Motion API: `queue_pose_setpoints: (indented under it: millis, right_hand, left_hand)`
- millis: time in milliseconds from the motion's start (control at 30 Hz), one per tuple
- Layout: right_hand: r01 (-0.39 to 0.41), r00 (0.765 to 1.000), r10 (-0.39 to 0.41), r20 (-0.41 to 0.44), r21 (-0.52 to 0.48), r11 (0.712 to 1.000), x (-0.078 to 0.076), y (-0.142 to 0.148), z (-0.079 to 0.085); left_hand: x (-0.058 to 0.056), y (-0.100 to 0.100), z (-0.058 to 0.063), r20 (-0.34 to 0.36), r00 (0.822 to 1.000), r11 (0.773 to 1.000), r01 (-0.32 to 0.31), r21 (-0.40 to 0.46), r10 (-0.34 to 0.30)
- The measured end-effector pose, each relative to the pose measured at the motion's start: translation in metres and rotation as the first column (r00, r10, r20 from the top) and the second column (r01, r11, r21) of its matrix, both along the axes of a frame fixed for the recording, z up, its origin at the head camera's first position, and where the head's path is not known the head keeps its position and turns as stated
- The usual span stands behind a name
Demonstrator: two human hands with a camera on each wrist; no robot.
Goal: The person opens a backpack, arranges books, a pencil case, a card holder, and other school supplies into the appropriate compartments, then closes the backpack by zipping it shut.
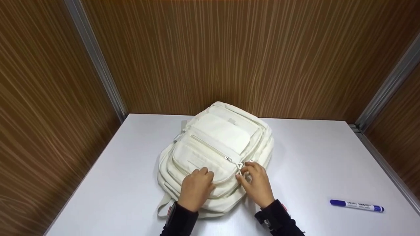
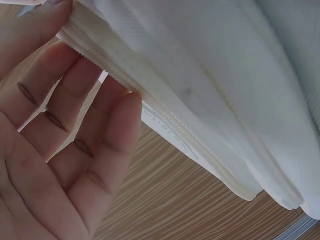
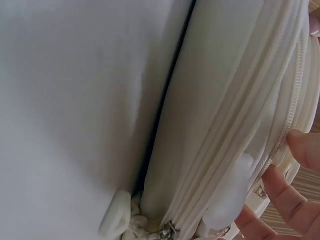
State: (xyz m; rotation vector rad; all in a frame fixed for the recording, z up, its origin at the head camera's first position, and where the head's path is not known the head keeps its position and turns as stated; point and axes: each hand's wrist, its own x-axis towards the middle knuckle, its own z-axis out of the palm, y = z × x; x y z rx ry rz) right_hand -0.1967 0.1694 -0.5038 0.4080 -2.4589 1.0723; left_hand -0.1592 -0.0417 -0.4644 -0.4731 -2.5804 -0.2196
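A cream backpack (image 1: pixel 216 131) lies front side up on the white table, slightly turned. At its lower front, my left hand (image 1: pixel 197 188) grips the zippered edge of the front pocket (image 2: pixel 165 117), thumb on one side and fingers on the other. My right hand (image 1: pixel 257 183) is at the bag's right side, where thumb and fingertips pinch a zipper pull by the front pocket's zipper (image 3: pixel 295 95). Next to these fingertips hangs a pale, smooth tab (image 3: pixel 230 195). A white triangular charm (image 1: pixel 240 166) dangles from the upper pocket's zipper slider (image 1: pixel 228 159).
A blue and white marker (image 1: pixel 357 205) lies on the table (image 1: pixel 311 157) to the right of the backpack. Wood-grain panels (image 1: pixel 229 59) stand behind and on both sides, with metal strips at the corners. A strap loop (image 1: pixel 162 209) sticks out at the bag's lower left.
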Motion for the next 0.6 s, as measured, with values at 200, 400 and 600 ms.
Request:
queue_pose_setpoints:
  millis: [200,400,600]
  right_hand:
    - [-0.013,0.999,0.016,0.047,-0.066,0.998,0.001,0.001,-0.001]
    - [-0.009,1.000,0.011,0.024,-0.072,0.997,-0.001,0.003,-0.002]
    - [0.034,0.998,-0.038,-0.056,-0.068,0.997,-0.003,0.008,0.003]
  left_hand:
    - [0.005,-0.016,0.007,0.072,0.995,0.991,0.058,0.117,-0.067]
    - [0.018,-0.046,0.003,0.236,0.967,0.982,0.054,0.181,-0.097]
    - [0.015,-0.056,-0.006,0.285,0.950,0.978,0.067,0.197,-0.123]
